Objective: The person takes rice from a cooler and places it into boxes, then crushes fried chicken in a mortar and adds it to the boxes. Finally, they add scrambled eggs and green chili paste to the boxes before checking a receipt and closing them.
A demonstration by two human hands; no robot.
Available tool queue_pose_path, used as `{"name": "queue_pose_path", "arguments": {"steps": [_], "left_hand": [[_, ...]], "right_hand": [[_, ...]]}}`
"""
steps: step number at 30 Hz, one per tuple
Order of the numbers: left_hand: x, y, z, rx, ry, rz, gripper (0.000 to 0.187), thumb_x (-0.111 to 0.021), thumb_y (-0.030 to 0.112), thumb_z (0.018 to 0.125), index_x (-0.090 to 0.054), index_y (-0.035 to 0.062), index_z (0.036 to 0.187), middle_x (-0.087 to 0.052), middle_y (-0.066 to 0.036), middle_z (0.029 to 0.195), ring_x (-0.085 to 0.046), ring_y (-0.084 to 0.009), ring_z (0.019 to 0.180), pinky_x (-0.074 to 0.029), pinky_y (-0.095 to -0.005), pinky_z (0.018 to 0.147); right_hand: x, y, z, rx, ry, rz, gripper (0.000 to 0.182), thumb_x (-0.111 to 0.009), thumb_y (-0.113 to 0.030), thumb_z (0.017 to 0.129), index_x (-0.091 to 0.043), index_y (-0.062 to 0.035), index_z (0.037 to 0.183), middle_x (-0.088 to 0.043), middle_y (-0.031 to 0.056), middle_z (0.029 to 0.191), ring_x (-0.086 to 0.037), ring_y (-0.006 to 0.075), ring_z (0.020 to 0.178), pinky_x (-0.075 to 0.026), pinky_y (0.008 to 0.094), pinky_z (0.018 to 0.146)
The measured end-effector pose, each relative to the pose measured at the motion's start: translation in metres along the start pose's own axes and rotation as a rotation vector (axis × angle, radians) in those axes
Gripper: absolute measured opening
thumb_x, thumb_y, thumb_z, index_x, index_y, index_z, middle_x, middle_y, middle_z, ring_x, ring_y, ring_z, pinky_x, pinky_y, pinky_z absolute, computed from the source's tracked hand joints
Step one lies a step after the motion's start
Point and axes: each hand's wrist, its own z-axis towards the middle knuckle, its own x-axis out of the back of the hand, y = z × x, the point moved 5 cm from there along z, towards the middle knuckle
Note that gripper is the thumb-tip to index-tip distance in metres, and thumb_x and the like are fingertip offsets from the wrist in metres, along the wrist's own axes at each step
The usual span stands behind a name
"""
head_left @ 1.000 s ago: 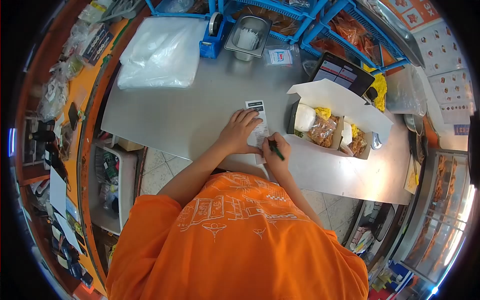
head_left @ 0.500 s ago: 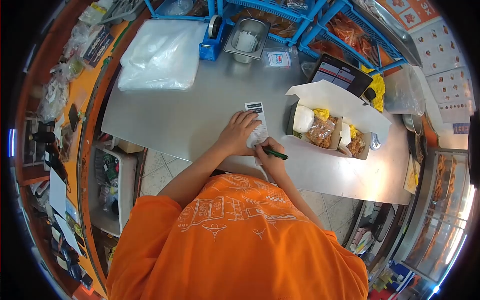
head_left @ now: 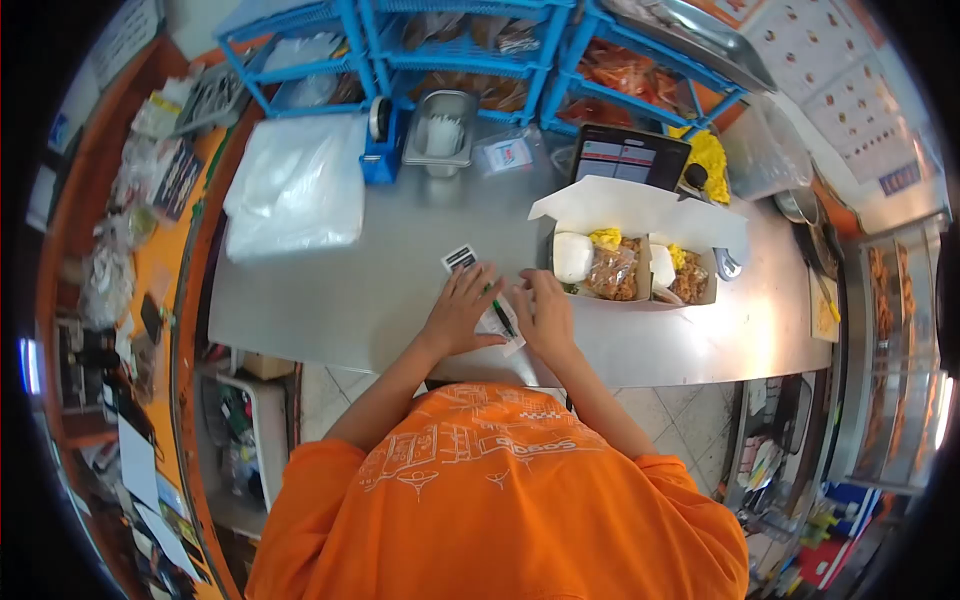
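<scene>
A printed paper slip (head_left: 459,257) lies slantwise on the steel counter in front of me. My left hand (head_left: 458,312) rests flat over its middle with the fingers spread, hiding part of the print. The green and black pen (head_left: 503,321) lies across the lower half of the slip, between my two hands. Just right of the pen is my right hand (head_left: 546,316), its fingers loosely bent and somewhat apart, with nothing visible in them. To the right stands an open takeaway box (head_left: 635,301) with rice, yellow egg and brown fried pieces in two compartments.
A stack of clear plastic bags (head_left: 295,190) lies at the left of the counter (head_left: 400,245). Behind are a blue tape dispenser (head_left: 381,150), a metal container (head_left: 437,150), a small packet (head_left: 507,154) and a tablet (head_left: 630,157). Blue baskets (head_left: 465,70) line the back.
My right hand has let go of the pen, which now lies on the slip. The slip has shifted left and turned. My left hand has moved lower on it, and the view has tilted.
</scene>
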Motion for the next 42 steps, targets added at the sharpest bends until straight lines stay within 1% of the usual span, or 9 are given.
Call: {"name": "queue_pose_path", "arguments": {"steps": [3,8,13,17,20,22,29,38,42], "left_hand": [[0.007,-0.015,0.001,0.02,-0.081,0.028,0.08,-0.066,0.056,0.075,-0.044,0.0092,0.137,-0.033,-0.013,0.147,-0.023,-0.0351,0.139,-0.013,-0.0519,0.114],[0.035,-0.081,0.006,0.261,-0.055,0.174,0.078,-0.062,0.055,0.08,-0.042,0.0086,0.139,-0.036,-0.015,0.146,-0.024,-0.034,0.139,-0.013,-0.0536,0.113],[0.113,-0.024,0.051,0.086,0.24,-0.335,0.069,-0.068,0.036,0.081,-0.043,0.0051,0.137,-0.04,-0.018,0.142,-0.03,-0.0371,0.136,-0.022,-0.0494,0.111],[0.117,0.019,0.075,0.034,0.146,-0.288,0.055,-0.067,0.025,0.083,-0.048,0.0024,0.13,-0.052,-0.019,0.13,-0.047,-0.0358,0.123,-0.037,-0.0426,0.102],[0.078,0.007,0.08,0.171,-0.018,-0.462,0.034,-0.062,0.015,0.086,-0.056,0.0019,0.117,-0.062,-0.018,0.109,-0.061,-0.0342,0.101,-0.048,-0.0393,0.085],[0.095,0.021,0.076,0.005,0.419,-0.528,0.016,-0.056,0.005,0.088,-0.061,0.0022,0.103,-0.065,-0.017,0.096,-0.065,-0.0327,0.086,-0.051,-0.037,0.072],[0.091,0.016,0.071,-0.131,0.436,-0.528,0.012,-0.061,-0.005,0.08,-0.062,0.0,0.091,-0.067,-0.013,0.096,-0.066,-0.0249,0.08,-0.051,-0.0311,0.07],[0.11,0.01,0.072,0.257,0.217,-0.892,0.017,-0.072,0.002,0.073,-0.063,0.0006,0.088,-0.066,-0.013,0.087,-0.065,-0.0211,0.076,-0.051,-0.0283,0.07],[0.081,0.004,0.034,0.25,-0.363,-0.582,0.028,-0.075,0.022,0.076,-0.06,0.001,0.087,-0.064,-0.013,0.09,-0.062,-0.0231,0.081,-0.05,-0.0316,0.074]], "right_hand": [[0.034,0.008,-0.013,-0.015,0.304,-0.376,0.03,-0.06,-0.014,0.083,-0.054,0.0025,0.107,-0.055,0.0178,0.102,-0.051,0.0362,0.096,-0.04,0.0438,0.084],[0.024,0.008,-0.048,-0.11,0.017,-0.553,0.034,-0.062,-0.016,0.08,-0.054,0.0016,0.108,-0.054,0.0166,0.1,-0.048,0.0335,0.096,-0.038,0.0426,0.087],[0.04,-0.016,-0.045,-0.107,-0.209,0.343,0.034,-0.064,-0.014,0.074,-0.059,-0.0006,0.105,-0.057,0.0164,0.098,-0.05,0.0353,0.1,-0.035,0.0444,0.093],[0.129,-0.035,-0.005,0.127,0.558,-0.396,0.028,-0.06,-0.009,0.082,-0.058,-0.0005,0.109,-0.061,0.018,0.093,-0.059,0.0351,0.088,-0.044,0.047,0.079],[0.11,0.024,0.0,-0.079,0.056,-0.09,0.026,-0.053,-0.003,0.086,-0.056,-0.0005,0.112,-0.062,0.0169,0.09,-0.06,0.0336,0.08,-0.048,0.0414,0.073],[0.11,0.023,-0.002,0.006,0.174,-0.053,0.023,-0.051,0.0,0.086,-0.057,-0.0003,0.109,-0.062,0.0173,0.089,-0.061,0.0331,0.077,-0.049,0.0394,0.071],[0.113,0.036,-0.016,0.179,0.265,0.147,0.011,-0.058,0.008,0.081,-0.06,0.0021,0.091,-0.065,0.0148,0.088,-0.065,0.026,0.077,-0.05,0.0319,0.068],[0.112,0.033,-0.021,-0.179,0.149,0.397,0.01,-0.067,-0.001,0.079,-0.061,0.0002,0.087,-0.061,0.0066,0.086,-0.055,0.0101,0.075,-0.045,0.0243,0.072],[0.093,0.042,-0.061,0.025,-0.329,0.036,0.041,-0.072,-0.012,0.078,-0.054,0.0,0.113,-0.058,0.0136,0.094,-0.057,0.027,0.087,-0.045,0.0367,0.083]]}}
